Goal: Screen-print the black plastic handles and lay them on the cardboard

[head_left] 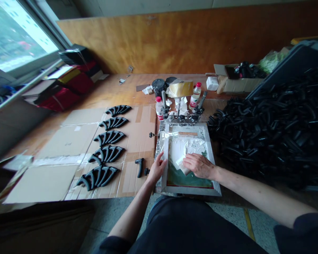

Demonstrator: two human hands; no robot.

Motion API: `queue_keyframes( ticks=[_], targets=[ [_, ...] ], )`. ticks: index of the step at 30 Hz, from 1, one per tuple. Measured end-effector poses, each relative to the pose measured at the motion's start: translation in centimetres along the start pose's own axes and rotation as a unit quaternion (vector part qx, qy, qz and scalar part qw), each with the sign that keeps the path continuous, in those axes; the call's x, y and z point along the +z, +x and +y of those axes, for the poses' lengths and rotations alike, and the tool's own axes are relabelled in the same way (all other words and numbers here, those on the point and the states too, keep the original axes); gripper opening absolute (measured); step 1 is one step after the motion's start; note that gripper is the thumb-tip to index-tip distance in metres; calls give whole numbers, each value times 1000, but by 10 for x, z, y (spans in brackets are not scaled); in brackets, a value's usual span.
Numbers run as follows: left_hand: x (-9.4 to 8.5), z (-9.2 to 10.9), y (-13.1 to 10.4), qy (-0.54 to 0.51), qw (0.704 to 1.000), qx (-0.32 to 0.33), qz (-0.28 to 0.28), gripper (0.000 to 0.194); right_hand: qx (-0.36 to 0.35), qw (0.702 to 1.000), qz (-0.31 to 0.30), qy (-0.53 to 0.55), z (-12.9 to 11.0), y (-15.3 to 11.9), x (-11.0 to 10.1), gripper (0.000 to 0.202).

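A metal-framed screen [216,183] with a green mesh lies flat in front of me, white material spread over its upper part. My right hand [198,165] is closed on a white cloth or paper wad [184,168], pressed against the middle of the mesh. At the left edge of the frame rests my left hand [158,168], fingers apart and nothing visible in it. Just left of that hand, a single black curved part [140,167] lies on the cardboard [127,141]. Farther left, black curved parts [99,177] are laid out in several fanned groups.
A large heap of black parts [278,130] fills the right side. Behind the screen stand clamps [197,112], two red-capped bottles [195,96], dark jars [158,86] and a tape roll [180,89]. An open carton [238,84] sits at the back right; red boxes [60,98] are at the left.
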State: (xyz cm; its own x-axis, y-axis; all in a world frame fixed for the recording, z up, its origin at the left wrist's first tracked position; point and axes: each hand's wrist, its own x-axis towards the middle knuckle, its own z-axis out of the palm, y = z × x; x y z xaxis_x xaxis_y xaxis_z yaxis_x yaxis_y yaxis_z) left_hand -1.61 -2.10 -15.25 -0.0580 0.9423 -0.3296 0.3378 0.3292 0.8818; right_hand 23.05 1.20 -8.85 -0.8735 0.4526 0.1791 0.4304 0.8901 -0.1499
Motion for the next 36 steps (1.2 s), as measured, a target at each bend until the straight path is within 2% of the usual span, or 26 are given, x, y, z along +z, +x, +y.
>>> queue_keyframes(
  ticks=[2,5,8,11,14,15,18,20,22,24,26,27,29,31,32,34,36],
  targets=[
    [1,1,-1,1,1000,-8,9,64,-21,999,-12,29,5,-2,-5,17],
    [1,3,-2,-3,1000,-14,17,65,28,998,21,51,14,4,-5,19],
    [1,6,-3,-12,1000,-17,21,65,50,996,79,13,8,4,5,22],
    [1,9,-6,-21,999,-22,25,66,19,996,84,16,-3,-3,11,19],
    [-2,15,-9,-34,999,-20,19,66,87,990,95,51,2,7,3,7],
    [-4,19,-11,-36,999,-18,14,66,124,985,107,54,8,16,-4,10],
    [-15,38,-20,-40,999,-9,-6,69,236,960,143,40,38,43,-31,38],
    [-24,58,-28,-49,999,-2,-14,69,294,941,167,25,65,47,-54,46],
    [-32,83,-37,-69,998,9,-6,64,348,911,221,25,93,31,-74,41],
    [-38,109,-41,-101,994,30,13,61,414,863,288,38,116,0,-83,37],
    [-42,136,-38,-155,984,78,38,59,481,821,301,51,127,-32,-74,37],
    [-42,149,-33,-185,975,109,46,57,502,814,285,59,127,-44,-63,37],
    [-42,170,-20,-245,955,164,45,52,503,830,228,83,112,-56,-30,34],
    [-38,180,-6,-285,940,182,39,50,455,868,172,98,86,-50,7,30],
    [-34,179,-2,-301,936,178,50,50,414,896,137,90,71,-43,24,29],
    [-20,164,-1,-322,931,151,80,52,355,930,75,51,45,-27,47,25],
    [2,134,-11,-320,943,74,54,58,350,936,26,21,22,-12,54,17]
  ],
)
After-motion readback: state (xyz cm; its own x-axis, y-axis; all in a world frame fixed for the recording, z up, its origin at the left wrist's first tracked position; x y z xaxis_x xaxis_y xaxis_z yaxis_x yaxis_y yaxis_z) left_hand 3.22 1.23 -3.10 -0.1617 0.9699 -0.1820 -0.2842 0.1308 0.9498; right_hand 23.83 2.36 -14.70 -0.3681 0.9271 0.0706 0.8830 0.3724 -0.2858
